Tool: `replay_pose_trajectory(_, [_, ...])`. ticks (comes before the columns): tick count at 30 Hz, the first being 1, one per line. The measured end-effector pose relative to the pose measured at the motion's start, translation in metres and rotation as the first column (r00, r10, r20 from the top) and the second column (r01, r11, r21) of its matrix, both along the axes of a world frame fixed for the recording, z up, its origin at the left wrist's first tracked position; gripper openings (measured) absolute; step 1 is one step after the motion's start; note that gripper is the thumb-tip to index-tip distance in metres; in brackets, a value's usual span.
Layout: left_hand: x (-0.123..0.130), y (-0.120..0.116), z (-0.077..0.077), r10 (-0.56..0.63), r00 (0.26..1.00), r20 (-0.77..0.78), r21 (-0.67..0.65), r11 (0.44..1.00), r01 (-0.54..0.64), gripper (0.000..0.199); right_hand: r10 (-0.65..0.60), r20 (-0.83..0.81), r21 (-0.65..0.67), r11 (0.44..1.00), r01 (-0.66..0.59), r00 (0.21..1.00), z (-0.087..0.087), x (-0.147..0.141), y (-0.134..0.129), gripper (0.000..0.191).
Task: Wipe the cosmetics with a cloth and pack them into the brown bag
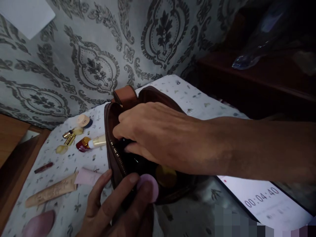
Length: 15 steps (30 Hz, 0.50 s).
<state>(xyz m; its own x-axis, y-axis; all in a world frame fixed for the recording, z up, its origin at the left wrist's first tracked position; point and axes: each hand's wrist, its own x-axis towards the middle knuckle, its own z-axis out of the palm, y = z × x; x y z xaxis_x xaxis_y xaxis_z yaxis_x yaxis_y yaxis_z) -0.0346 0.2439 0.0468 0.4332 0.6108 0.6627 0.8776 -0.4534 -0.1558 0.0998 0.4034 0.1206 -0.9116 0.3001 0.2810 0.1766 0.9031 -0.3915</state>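
A brown zippered bag [110, 131] stands unzipped on the patterned white sheet. My right hand [150, 131] reaches down into it with fingers curled; whatever they hold is hidden by the hand and the dark interior. At the bag's near left edge, my left hand [111, 204] grips the rim, one fingertip lying over a pink round piece [154, 189]. Inside the bag, a yellowish round item [166, 176] shows dimly beneath my right wrist.
Left of the bag lie a cream tube [98, 141], a dark red bottle [83, 144], a beige tube [53, 191], a pink tube [87, 176], a pink sponge [40, 223] and several small cosmetics. A phone [266, 200] showing a timer lies right. Patterned fabric [98, 62] rises behind.
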Motion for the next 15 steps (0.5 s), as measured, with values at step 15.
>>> replay_pose_trajectory(15, [-0.003, -0.001, -0.001, -0.010, 0.995, -0.097, -0.024, 1.000, 0.008, 0.026, 0.186, 0.139, 0.055, 0.979, -0.195, 0.973, 0.007, -0.010, 0.023, 0.015])
